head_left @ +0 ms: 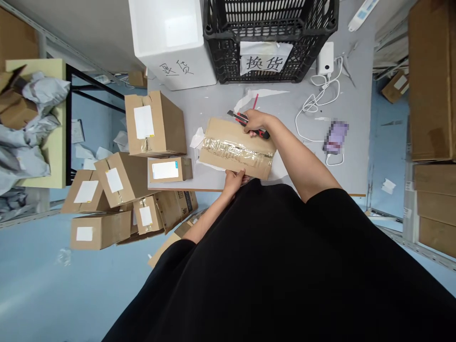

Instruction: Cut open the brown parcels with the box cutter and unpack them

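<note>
A flat cardboard box (219, 124) with clear tape across its middle lies on the grey table in front of me. My right hand (254, 122) is closed around a black and red utility knife (262, 133), held over the box's far edge with its tip pointing left. My left hand (234, 182) grips the near edge of the box, thumb on top and the other fingers partly hidden. Torn white paper (197, 137) lies at the box's left side, and a thin red stick (255, 100) lies behind my right hand.
Left of the box stand a taller carton (173, 123) and a small labelled box (187, 169). A white foam bin (192, 76) and a black crate (306, 61) line the back. A white cable (298, 124) runs to a phone (336, 136) on the right. Several cartons (121, 228) are stacked low left.
</note>
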The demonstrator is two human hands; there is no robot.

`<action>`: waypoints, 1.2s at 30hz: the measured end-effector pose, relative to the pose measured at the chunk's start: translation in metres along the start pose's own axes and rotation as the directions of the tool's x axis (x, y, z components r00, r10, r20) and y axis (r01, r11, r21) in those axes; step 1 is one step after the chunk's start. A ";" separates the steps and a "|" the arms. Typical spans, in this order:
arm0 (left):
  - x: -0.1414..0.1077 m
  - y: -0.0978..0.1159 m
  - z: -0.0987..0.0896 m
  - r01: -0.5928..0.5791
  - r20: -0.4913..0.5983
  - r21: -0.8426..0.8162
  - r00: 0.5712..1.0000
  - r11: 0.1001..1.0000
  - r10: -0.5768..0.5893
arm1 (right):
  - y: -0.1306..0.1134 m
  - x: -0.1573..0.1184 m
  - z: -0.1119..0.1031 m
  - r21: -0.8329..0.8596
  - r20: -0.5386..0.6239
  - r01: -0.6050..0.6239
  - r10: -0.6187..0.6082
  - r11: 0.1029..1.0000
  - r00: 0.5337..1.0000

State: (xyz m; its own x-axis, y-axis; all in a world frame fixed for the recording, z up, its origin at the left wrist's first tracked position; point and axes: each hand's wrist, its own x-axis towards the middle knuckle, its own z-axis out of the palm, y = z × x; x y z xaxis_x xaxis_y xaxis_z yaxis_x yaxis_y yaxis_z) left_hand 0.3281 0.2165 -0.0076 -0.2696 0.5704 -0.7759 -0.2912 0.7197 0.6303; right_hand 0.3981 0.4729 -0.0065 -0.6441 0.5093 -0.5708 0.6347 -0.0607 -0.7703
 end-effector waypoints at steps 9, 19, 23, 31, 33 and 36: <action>-0.004 0.006 0.012 0.126 0.132 -0.178 0.986 0.976 -0.103 | -0.010 0.001 0.009 0.122 -0.005 0.030 -0.030 0.992 1.000; -0.011 0.014 -0.043 -0.427 0.131 0.707 0.862 0.564 0.489 | 0.071 -0.106 -0.009 0.443 -0.479 0.171 0.071 0.880 0.875; 0.001 0.039 -0.017 -0.699 0.476 0.711 0.556 0.073 0.682 | 0.129 -0.159 0.028 0.520 -0.460 0.091 0.189 0.850 0.868; 0.050 0.082 0.037 -0.764 0.661 0.642 0.517 -0.053 0.544 | 0.143 -0.179 0.081 0.679 -0.365 0.119 0.192 0.724 0.911; 0.062 0.094 0.037 -0.756 0.674 0.648 0.513 -0.092 0.532 | 0.139 -0.174 0.076 0.698 -0.366 0.130 0.194 0.704 0.910; 0.079 0.110 0.036 -0.727 0.685 0.669 0.525 -0.152 0.504 | 0.137 -0.168 0.066 0.716 -0.364 0.154 0.176 0.681 0.915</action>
State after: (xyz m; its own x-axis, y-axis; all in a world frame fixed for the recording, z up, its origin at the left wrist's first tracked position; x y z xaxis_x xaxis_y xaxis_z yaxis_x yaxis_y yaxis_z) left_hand 0.3079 0.3548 -0.0008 0.3406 0.9339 -0.1088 0.8546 -0.2593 0.4500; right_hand 0.5648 0.3226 -0.0352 -0.3220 0.7674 -0.5545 0.0270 -0.5780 -0.8156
